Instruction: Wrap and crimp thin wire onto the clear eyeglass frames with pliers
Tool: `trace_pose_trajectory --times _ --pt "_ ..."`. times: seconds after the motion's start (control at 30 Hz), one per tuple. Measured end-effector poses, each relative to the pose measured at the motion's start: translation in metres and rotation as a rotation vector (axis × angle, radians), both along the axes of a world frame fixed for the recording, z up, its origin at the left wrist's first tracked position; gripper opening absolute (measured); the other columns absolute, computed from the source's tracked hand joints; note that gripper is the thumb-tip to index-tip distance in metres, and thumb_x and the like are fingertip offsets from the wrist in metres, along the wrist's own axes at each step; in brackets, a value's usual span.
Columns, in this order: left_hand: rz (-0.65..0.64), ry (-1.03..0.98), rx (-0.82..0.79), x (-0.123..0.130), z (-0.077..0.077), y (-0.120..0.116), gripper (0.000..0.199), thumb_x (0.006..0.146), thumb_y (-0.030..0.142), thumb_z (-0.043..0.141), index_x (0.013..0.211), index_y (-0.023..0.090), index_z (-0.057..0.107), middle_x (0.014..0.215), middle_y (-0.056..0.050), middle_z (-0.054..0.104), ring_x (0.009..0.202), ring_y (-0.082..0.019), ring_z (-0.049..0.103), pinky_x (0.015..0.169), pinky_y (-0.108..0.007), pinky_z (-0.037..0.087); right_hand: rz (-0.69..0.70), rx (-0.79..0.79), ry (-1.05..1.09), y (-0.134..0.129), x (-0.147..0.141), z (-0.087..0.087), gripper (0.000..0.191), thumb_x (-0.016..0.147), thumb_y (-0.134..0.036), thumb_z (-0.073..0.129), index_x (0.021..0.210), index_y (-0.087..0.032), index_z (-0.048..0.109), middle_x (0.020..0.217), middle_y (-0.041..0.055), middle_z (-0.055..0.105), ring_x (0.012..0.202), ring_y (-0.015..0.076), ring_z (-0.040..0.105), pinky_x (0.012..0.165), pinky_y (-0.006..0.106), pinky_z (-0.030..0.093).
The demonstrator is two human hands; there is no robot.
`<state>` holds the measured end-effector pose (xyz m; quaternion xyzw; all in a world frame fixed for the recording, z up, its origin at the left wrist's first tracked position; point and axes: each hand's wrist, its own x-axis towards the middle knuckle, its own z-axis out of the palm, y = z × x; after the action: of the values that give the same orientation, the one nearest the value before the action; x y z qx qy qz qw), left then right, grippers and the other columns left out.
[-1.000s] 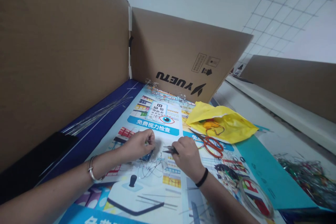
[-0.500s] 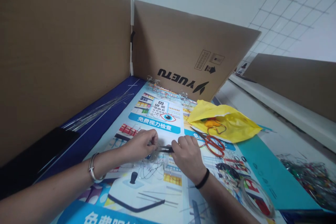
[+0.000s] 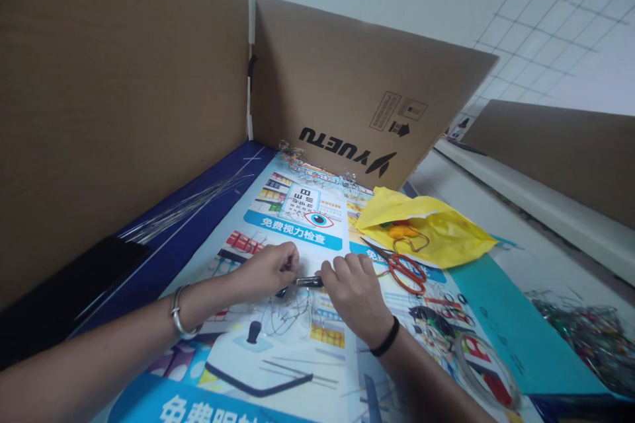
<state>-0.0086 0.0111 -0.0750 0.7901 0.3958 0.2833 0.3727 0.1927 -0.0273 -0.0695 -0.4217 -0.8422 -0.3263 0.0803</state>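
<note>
My right hand (image 3: 352, 294), with a black band at its wrist, is wrapped round a pair of pliers (image 3: 310, 282). Their dark metal jaws point left and look closed, with the tips close to the fingers of my left hand (image 3: 270, 269). That hand, below a silver bracelet, is closed in a pinch; what it holds is too small and too hidden to name. Just under both hands, thin looped wires (image 3: 292, 314) lie on the printed poster (image 3: 278, 350).
Orange-handled scissors (image 3: 404, 271) lie beside a yellow bag (image 3: 436, 228) at right. A round clear container (image 3: 486, 370) and a tangle of wire pieces (image 3: 590, 337) sit further right. Straight wires (image 3: 188, 208) lie at left. Cardboard walls (image 3: 357, 79) stand behind and left.
The pliers' jaws, slightly apart before, now look closed and have turned a little. Both hands stay nearly in place; the whole view has shifted slightly.
</note>
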Motion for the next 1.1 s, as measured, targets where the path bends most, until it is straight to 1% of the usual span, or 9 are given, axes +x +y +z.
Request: trace_pose_trajectory --times 0.1,0.27,0.4,0.57,0.83,0.93,1.1 --pt "0.01 -0.008 -0.033 0.0 0.001 0.0 0.01 0.067 0.008 0.048 0.069 0.018 0.046 0.061 0.006 0.05 0.057 -0.009 0.045 0.055 -0.019 0.035 -0.017 -0.007 -0.005 -0.001 -0.002 0.001 0.009 0.083 -0.017 0.05 0.089 -0.017 0.057 0.074 0.0039 0.049 0.073 0.0194 0.04 0.073 0.038 0.026" --pt "0.009 0.014 -0.03 0.0 -0.001 0.001 0.01 0.067 0.008 0.048 0.069 0.018 0.046 0.06 0.006 0.049 0.057 -0.009 0.044 0.054 -0.018 0.034 -0.05 -0.025 -0.008 -0.003 -0.006 0.002 0.009 0.083 -0.017 0.05 0.087 -0.018 0.057 0.073 0.0038 0.049 0.071 0.0196 0.039 0.069 0.037 0.026" --pt "0.009 -0.017 -0.029 0.0 -0.005 0.002 0.012 0.066 0.007 0.047 0.07 0.018 0.046 0.062 0.005 0.05 0.057 -0.009 0.044 0.054 -0.018 0.034 -0.073 -0.04 0.012 -0.003 -0.007 0.002 0.008 0.083 -0.017 0.05 0.085 -0.018 0.057 0.072 0.0041 0.049 0.07 0.0193 0.039 0.067 0.036 0.025" --pt "0.013 -0.059 -0.075 0.002 -0.004 0.001 0.011 0.067 0.007 0.048 0.069 0.018 0.045 0.06 0.005 0.048 0.057 -0.009 0.044 0.053 -0.018 0.034 -0.092 -0.046 0.025 -0.002 -0.007 0.001 0.007 0.083 -0.016 0.05 0.083 -0.017 0.057 0.071 0.0043 0.048 0.07 0.0194 0.039 0.066 0.036 0.024" --pt "0.041 -0.073 -0.105 0.004 0.001 -0.002 0.01 0.065 0.009 0.049 0.067 0.017 0.045 0.058 0.006 0.048 0.054 -0.009 0.042 0.051 -0.019 0.033 -0.074 -0.089 0.02 -0.003 -0.006 0.007 0.007 0.081 -0.015 0.052 0.085 -0.018 0.057 0.074 0.0043 0.049 0.072 0.0201 0.039 0.069 0.036 0.025" --pt "0.033 -0.062 -0.094 0.004 0.002 -0.002 0.011 0.065 0.008 0.049 0.067 0.017 0.045 0.056 0.007 0.046 0.053 -0.008 0.04 0.051 -0.019 0.032 -0.055 -0.12 0.022 -0.001 -0.004 0.009 0.004 0.08 -0.016 0.054 0.081 -0.019 0.056 0.073 0.004 0.05 0.073 0.0204 0.04 0.068 0.036 0.025" --pt "0.029 -0.048 -0.088 0.003 0.001 -0.001 0.01 0.066 0.008 0.048 0.068 0.017 0.046 0.057 0.006 0.048 0.053 -0.009 0.042 0.051 -0.018 0.033 -0.017 -0.127 0.018 0.001 -0.003 0.011 0.007 0.079 -0.013 0.054 0.074 -0.019 0.054 0.071 0.0038 0.049 0.072 0.0199 0.039 0.067 0.035 0.024"
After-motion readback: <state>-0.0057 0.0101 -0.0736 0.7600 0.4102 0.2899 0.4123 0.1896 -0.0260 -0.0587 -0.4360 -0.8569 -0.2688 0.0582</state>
